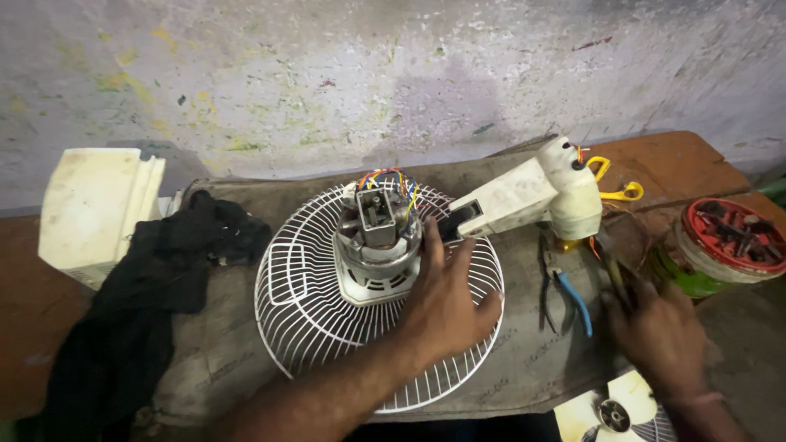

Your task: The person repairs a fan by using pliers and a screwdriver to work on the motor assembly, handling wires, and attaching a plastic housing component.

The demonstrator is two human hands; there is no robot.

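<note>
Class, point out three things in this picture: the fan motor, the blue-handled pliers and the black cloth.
fan motor [378, 237], head view, on its ribbed housing.
blue-handled pliers [573, 299], head view, on the blue handle.
black cloth [151, 278], head view, on its middle folds.

White wire fan guard [311, 327]; black cloth [139, 303]; blue-handled pliers [573, 299]

The left hand [446, 307] lies flat, fingers [432, 245] spread; the right hand [659, 331] seems curled closed.
</note>
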